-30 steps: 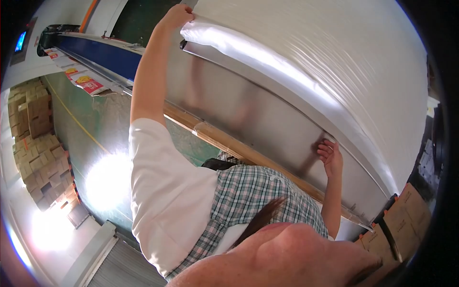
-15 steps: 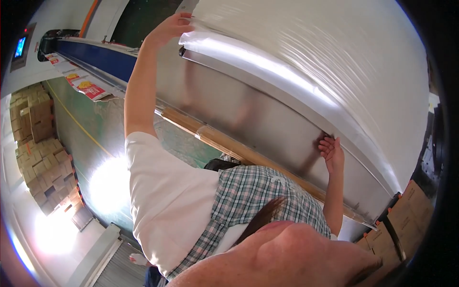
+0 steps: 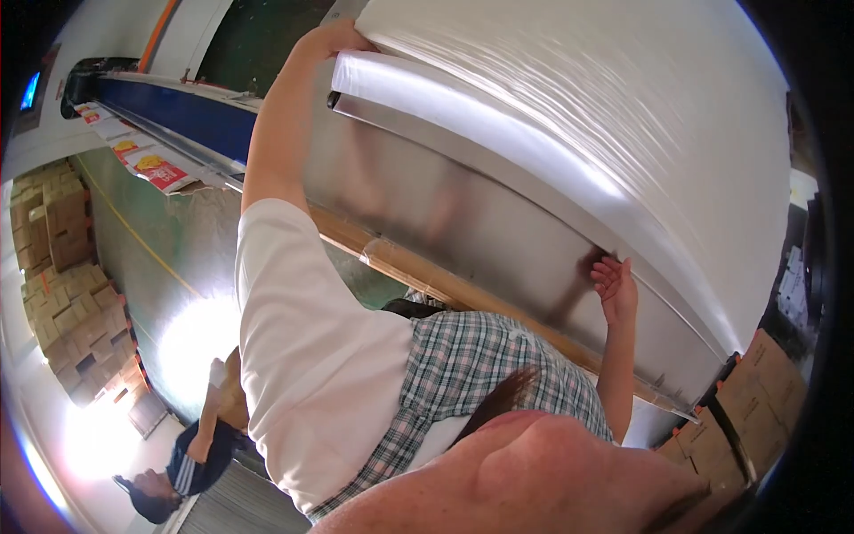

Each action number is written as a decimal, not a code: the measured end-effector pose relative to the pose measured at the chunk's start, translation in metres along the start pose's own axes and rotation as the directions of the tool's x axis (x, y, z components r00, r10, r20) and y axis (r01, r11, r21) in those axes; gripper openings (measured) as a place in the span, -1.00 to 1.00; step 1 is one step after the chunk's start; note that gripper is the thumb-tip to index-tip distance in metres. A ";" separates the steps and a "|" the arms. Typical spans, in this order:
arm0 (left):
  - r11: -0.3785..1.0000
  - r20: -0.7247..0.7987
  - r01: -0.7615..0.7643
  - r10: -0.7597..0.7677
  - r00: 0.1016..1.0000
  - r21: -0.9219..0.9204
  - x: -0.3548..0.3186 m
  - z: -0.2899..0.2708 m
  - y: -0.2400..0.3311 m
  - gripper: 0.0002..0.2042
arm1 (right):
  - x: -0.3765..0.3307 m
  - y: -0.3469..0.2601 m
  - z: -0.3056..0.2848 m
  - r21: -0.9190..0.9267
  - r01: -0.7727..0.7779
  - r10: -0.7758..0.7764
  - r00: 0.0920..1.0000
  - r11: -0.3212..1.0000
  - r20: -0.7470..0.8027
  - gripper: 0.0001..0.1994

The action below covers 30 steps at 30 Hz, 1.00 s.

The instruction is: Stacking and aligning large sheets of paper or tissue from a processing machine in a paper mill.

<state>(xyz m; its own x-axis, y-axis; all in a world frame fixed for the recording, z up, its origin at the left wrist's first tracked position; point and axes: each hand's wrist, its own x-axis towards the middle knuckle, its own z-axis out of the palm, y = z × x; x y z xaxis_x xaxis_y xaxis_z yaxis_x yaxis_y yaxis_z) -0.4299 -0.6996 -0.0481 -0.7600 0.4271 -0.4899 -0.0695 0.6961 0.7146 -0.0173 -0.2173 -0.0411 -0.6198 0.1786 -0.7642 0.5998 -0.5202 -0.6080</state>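
Note:
A wide sheet of clear plastic film (image 3: pixel 569 98), wrinkled near its left end, stretches across a roller and a bright metal bar (image 3: pixel 480 116). My left hand (image 3: pixel 342 37) is at the film's upper left corner, its fingers closed on the edge and partly hidden; creases in the film run from it. My right hand (image 3: pixel 614 283) rests beside the bar's lower edge, farther right. Its fingers are loosely bent and apart, with nothing seen in them. Below the bar, a brushed metal panel (image 3: pixel 498 222) reflects my arms.
A long blue conveyor (image 3: pixel 178 107) runs off to the left, with printed red-and-white sheets (image 3: pixel 151 160) along its side. Stacked cartons stand at the left (image 3: pixel 76 329) and at the lower right (image 3: pixel 765 392). A co-worker (image 3: pixel 191 458) in dark clothing holds a brown carton (image 3: pixel 233 392) behind me.
My left hand has shifted slightly right and its fingers have gone in at the film edge; the film's creases look sharper. A co-worker with a carton has come into view. My right hand has hardly moved.

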 end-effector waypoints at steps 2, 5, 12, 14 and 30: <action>0.996 -0.001 -0.072 0.072 0.997 0.048 -0.001 0.000 0.005 -0.57 | 0.003 0.003 -0.006 0.044 0.039 -0.036 0.997 0.998 -0.069 -0.57; 0.937 -0.292 0.007 -0.115 0.949 -0.349 -0.018 -0.001 0.007 -0.67 | 0.009 0.003 0.002 0.082 0.094 -0.079 0.982 0.992 -0.171 -0.60; 0.641 -0.707 -0.520 -0.051 0.705 -0.565 0.023 0.034 0.011 -0.76 | 0.036 -0.002 -0.001 0.066 0.164 -0.147 0.966 0.984 -0.211 -0.60; 0.597 -0.756 -0.572 -0.092 0.648 -0.563 0.039 0.038 0.015 -0.75 | 0.037 -0.002 0.001 0.037 0.158 -0.146 0.964 0.987 -0.222 -0.60; 0.521 -0.592 -0.553 0.109 0.799 -0.650 0.028 0.022 0.007 -0.78 | 0.016 0.004 0.007 -0.075 0.124 -0.138 0.963 0.989 -0.230 -0.57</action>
<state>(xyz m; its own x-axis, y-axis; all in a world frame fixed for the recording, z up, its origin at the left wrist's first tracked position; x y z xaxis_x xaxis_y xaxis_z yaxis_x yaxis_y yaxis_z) -0.4375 -0.6705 -0.0677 -0.9970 0.0755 -0.0178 -0.0362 -0.2489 0.9679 -0.0285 -0.2220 -0.0543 -0.5637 0.4359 -0.7016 0.5546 -0.4297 -0.7126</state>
